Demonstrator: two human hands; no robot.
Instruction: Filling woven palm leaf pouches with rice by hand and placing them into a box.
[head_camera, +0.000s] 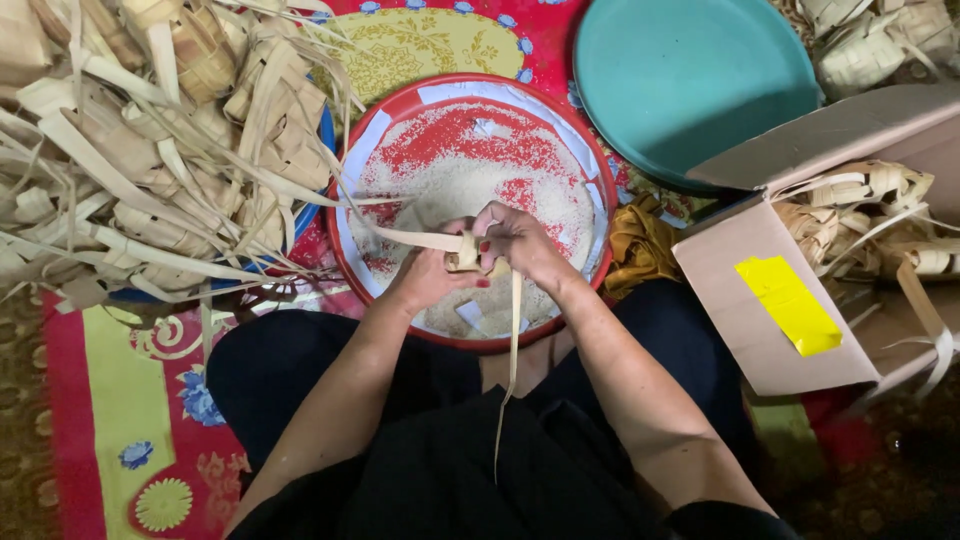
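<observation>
Both hands meet over a round red tray (350, 260) that holds a layer of white rice (450, 180). My left hand (430, 275) and my right hand (520, 245) are closed on a small woven palm-leaf pouch (465, 255) between them. One long leaf strip (512, 360) hangs from the pouch down over my lap. Another strip runs from the pouch to the left, toward the leaf pile. I sit cross-legged in dark clothing.
A big heap of woven leaf pouches and loose strips (150, 140) fills a blue basin at the left. A teal round tray (690, 80) lies at the back right. An open cardboard box (760, 300) with woven pouches stands at the right. A red patterned mat (100, 400) covers the floor.
</observation>
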